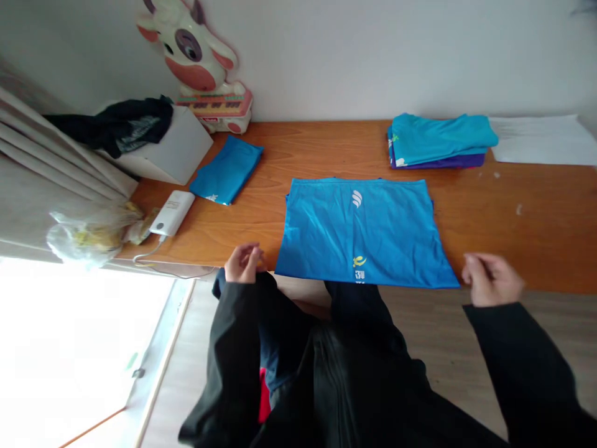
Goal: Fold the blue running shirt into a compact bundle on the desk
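— Shirt (364, 233) first: where does it lie?

— Flat on the wooden table (513, 205), a bright blue one, folded into a wide rectangle. Its near edge runs along the table's front edge, right before the person. A small white mark shows near its far edge and a yellow and white print near the front edge.

— And the hands?

— One at each front corner. The left hand (242, 262) hovers just beside the shirt's near left corner, at the table's edge, fingers curled loosely inward and holding nothing. I cannot tell whether it touches the cloth; a thin gap seems to show.

— The right one?

— The right hand (489, 280) sits just off the near right corner, a little blurred. Its fingers are bent and partly closed, with nothing between them. It looks apart from the shirt, though very near the corner.

— So the shirt lies between the two hands?

— Yes, it spans the whole gap, with both black sleeves reaching up from below.

— What else is on the table?

— A stack of folded shirts (438, 140) at the far right, teal on top and purple beneath, with a white sheet (541, 140) beside it. At the far left lies a small folded blue shirt (227, 169), next to a white box (172, 152) with a dark cloth (121, 124) draped on it. A cow figure (196, 56) leans on the wall, and a white charger (171, 213) lies near a plastic bag (88, 233).
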`<act>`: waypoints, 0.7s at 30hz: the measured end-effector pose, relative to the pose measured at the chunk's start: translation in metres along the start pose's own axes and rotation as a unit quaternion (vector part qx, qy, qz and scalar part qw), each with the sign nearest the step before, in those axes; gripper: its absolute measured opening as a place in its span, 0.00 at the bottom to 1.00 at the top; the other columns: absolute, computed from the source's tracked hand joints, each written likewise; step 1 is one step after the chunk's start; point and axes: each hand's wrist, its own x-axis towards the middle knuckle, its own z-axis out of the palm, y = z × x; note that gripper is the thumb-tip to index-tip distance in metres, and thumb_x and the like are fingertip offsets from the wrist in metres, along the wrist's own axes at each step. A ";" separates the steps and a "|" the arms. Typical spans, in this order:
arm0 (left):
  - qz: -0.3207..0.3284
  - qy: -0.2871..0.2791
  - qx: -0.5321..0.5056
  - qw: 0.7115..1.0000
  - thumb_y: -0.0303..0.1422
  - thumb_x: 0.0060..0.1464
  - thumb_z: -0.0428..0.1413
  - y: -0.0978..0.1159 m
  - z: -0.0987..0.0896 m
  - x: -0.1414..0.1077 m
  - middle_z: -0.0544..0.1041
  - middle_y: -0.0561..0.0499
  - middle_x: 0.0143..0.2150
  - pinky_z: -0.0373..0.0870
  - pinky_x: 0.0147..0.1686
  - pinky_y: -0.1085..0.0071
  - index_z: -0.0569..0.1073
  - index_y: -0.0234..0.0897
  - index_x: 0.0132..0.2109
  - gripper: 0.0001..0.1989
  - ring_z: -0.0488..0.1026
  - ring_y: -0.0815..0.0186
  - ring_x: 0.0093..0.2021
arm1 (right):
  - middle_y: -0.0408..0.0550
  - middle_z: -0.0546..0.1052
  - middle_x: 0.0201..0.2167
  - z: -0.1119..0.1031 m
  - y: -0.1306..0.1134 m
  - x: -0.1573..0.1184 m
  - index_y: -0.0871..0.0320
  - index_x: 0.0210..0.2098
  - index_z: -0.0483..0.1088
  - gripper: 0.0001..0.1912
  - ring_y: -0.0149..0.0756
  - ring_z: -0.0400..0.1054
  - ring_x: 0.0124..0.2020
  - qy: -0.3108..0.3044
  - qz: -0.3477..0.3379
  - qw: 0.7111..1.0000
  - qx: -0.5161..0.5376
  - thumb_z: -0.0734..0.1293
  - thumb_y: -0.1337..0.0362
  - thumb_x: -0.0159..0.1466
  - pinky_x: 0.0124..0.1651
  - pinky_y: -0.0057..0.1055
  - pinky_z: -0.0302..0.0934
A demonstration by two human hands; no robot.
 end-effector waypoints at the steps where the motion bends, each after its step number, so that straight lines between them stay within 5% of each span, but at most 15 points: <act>1: -0.028 0.021 0.005 0.999 0.59 0.56 0.70 -0.010 -0.003 -0.028 0.84 0.47 0.39 0.83 0.27 0.67 0.80 0.42 0.49 0.27 0.84 0.60 0.35 | 0.42 0.71 0.17 -0.011 0.006 -0.030 0.43 0.32 0.81 0.12 0.43 0.61 0.16 -0.003 -0.001 1.000 -0.001 0.78 0.46 0.53 0.21 0.40 0.55; 5: -0.116 0.024 -0.027 0.993 0.60 0.54 0.71 -0.038 0.016 -0.089 0.86 0.46 0.43 0.84 0.28 0.64 0.77 0.43 0.49 0.29 0.88 0.57 0.37 | 0.40 0.72 0.17 -0.020 0.022 -0.094 0.43 0.31 0.73 0.16 0.45 0.62 0.14 0.015 0.127 0.991 0.042 0.78 0.45 0.51 0.17 0.35 0.53; 9: -0.142 -0.042 -0.018 0.989 0.62 0.51 0.72 -0.033 0.025 -0.077 0.86 0.44 0.36 0.84 0.29 0.63 0.77 0.41 0.38 0.29 0.88 0.54 0.36 | 0.47 0.80 0.22 -0.016 0.026 -0.081 0.48 0.29 0.67 0.22 0.48 0.70 0.17 -0.019 0.208 0.975 0.081 0.79 0.44 0.50 0.15 0.32 0.54; 13: -0.143 -0.072 0.049 0.986 0.59 0.59 0.67 -0.013 0.008 -0.056 0.87 0.42 0.32 0.80 0.24 0.65 0.79 0.41 0.27 0.27 0.86 0.56 0.30 | 0.52 0.83 0.25 -0.022 0.018 -0.069 0.50 0.27 0.73 0.22 0.48 0.72 0.18 -0.076 0.193 0.977 0.047 0.80 0.42 0.51 0.15 0.33 0.55; 18: -0.108 -0.059 0.070 0.990 0.55 0.57 0.71 0.001 0.011 -0.053 0.87 0.45 0.32 0.78 0.22 0.70 0.76 0.41 0.33 0.23 0.87 0.57 0.29 | 0.46 0.84 0.26 -0.020 0.008 -0.069 0.45 0.39 0.67 0.33 0.53 0.74 0.18 -0.132 0.167 0.973 0.089 0.86 0.50 0.42 0.16 0.37 0.60; 21: -0.095 -0.051 0.049 0.993 0.51 0.53 0.74 0.005 0.021 -0.055 0.85 0.51 0.28 0.73 0.19 0.73 0.68 0.44 0.38 0.26 0.84 0.60 0.24 | 0.40 0.78 0.19 -0.016 0.004 -0.064 0.43 0.46 0.72 0.30 0.48 0.68 0.14 -0.122 0.118 0.979 0.116 0.85 0.54 0.48 0.16 0.35 0.57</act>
